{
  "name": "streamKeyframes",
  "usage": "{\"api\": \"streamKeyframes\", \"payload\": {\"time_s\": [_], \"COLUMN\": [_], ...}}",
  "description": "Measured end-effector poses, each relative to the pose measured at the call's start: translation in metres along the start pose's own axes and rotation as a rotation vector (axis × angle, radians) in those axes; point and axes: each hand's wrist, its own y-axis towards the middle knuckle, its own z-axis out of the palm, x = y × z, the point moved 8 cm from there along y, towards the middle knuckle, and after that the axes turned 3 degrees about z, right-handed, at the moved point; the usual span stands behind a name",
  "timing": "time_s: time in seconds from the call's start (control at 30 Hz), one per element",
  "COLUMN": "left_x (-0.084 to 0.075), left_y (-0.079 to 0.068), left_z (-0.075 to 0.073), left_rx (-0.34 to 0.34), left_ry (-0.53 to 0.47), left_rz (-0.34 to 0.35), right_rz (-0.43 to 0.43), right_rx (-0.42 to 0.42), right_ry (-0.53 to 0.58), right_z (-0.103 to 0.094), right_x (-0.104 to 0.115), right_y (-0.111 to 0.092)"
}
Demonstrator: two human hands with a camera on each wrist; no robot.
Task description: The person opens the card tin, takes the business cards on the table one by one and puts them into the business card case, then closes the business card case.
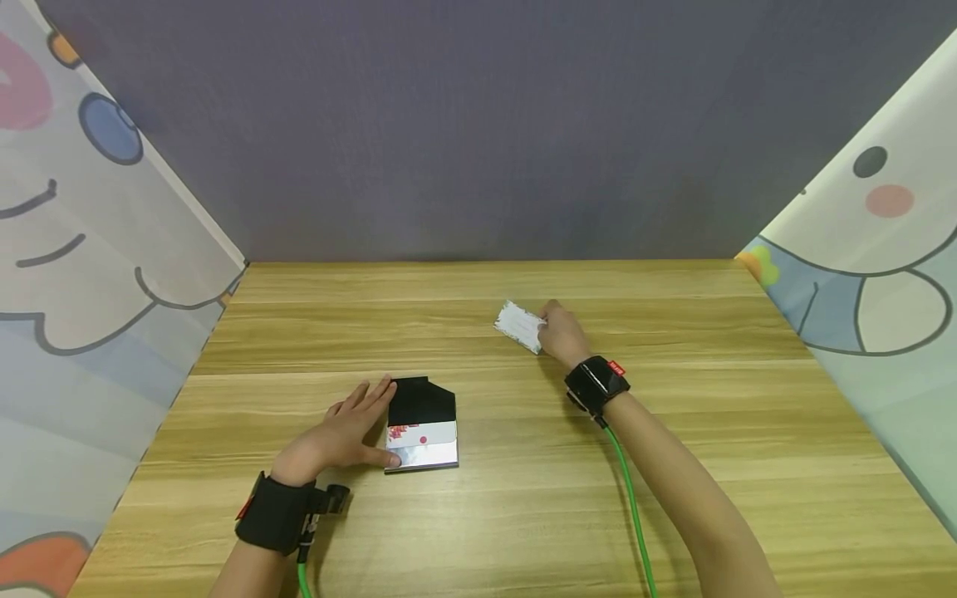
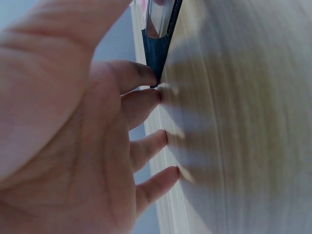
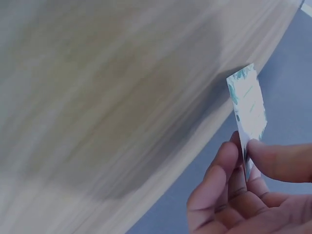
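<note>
In the head view a card case (image 1: pixel 422 404) lies flat on the table with its black flap laid back. White cards with a red floral print show inside it. My left hand (image 1: pixel 340 436) rests on the case's left side, thumb on the near corner and index finger at the far one, the other fingers spread onto the wood. The case's dark corner (image 2: pixel 157 56) appears by the fingertips in the left wrist view. Farther back and to the right, my right hand (image 1: pixel 562 334) pinches a white card (image 1: pixel 518 325) between thumb and fingers. Greenish edging borders that card (image 3: pixel 251 105) in the right wrist view.
The wood-grain table (image 1: pixel 516 507) ends at a dark grey panel (image 1: pixel 486 133) behind. Cartoon-printed walls (image 1: pixel 882 332) stand on both sides. Black wrist straps (image 1: pixel 596 384) with green cables (image 1: pixel 634 507) run along the forearms.
</note>
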Motion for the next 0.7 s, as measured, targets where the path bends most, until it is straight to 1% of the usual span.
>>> {"api": "streamKeyframes", "payload": {"time_s": [0.17,0.23,0.4,0.7], "left_x": [0.003,0.004,0.003,0.001], "left_y": [0.001,0.001,0.001,0.001], "left_z": [0.001,0.001,0.002,0.000], "left_rx": [-0.002,-0.002,0.001,-0.003], "left_ry": [0.008,0.011,0.004,0.009], "left_rz": [-0.003,-0.005,-0.007,-0.012], "right_rz": [-0.027,-0.041,-0.091,-0.245], "right_rx": [0.035,0.047,0.092,0.177], "right_ry": [0.024,0.021,0.051,0.110], "right_z": [0.007,0.012,0.028,0.048], "right_x": [0.015,0.020,0.034,0.075], "right_y": [-0.006,-0.009,-0.018,-0.046]}}
